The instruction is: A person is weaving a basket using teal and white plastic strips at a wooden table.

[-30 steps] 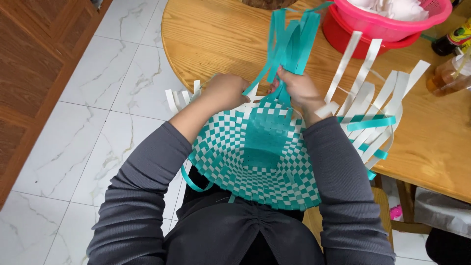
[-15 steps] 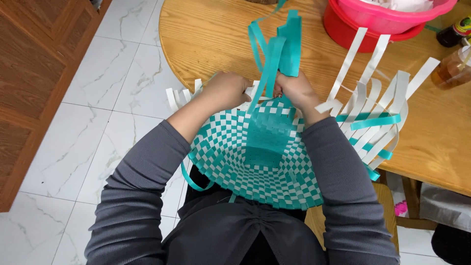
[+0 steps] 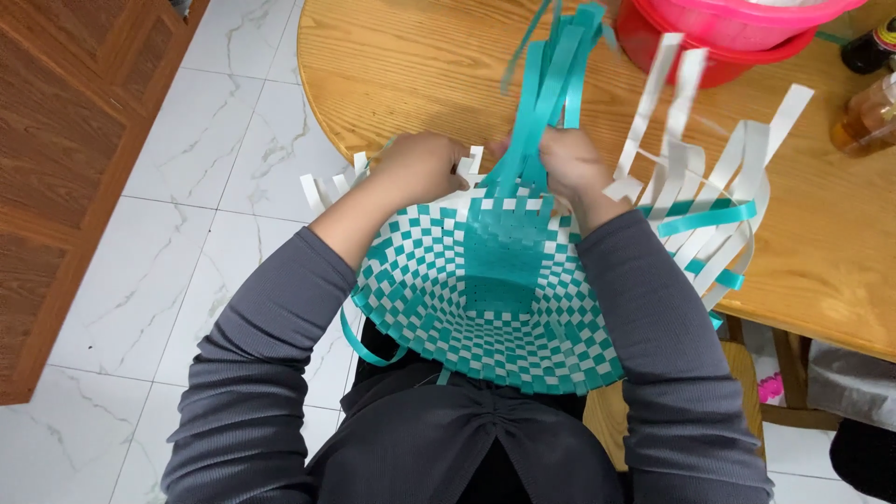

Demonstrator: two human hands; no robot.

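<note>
A person sits at a round wooden table [image 3: 420, 65] and weaves a basket [image 3: 485, 299] from teal and white strips. The basket lies tipped on the lap, with its open mouth facing the camera and its far rim at 12 o'clock, against the table edge.

The left hand [image 3: 425, 166] is curled shut on the rim of the basket, at about 11 o'clock from the basket's middle. The right hand [image 3: 571, 163] is closed around a bunch of teal strips [image 3: 560, 65] that stand up and lean over the table. The two hands are near each other, with the bottom of the teal bunch between them.

Loose white strips [image 3: 691, 140] fan out at 2 o'clock, on the table. Some short white ends [image 3: 327, 187] poke out at 10 o'clock. A pink tub [image 3: 737, 23] sits at the far side of the table, just past the strips, and a brown bottle [image 3: 863, 117] stands at 3 o'clock from it.

To do this step well, I think the left hand should hold the rim firm so the weave does not slip. The right hand should pull the teal strips flat and snug, not twisted. Each strip should go over one and under the next, so the little squares stay even. Keep the loose white strips out of the way so they do not tangle.
</note>
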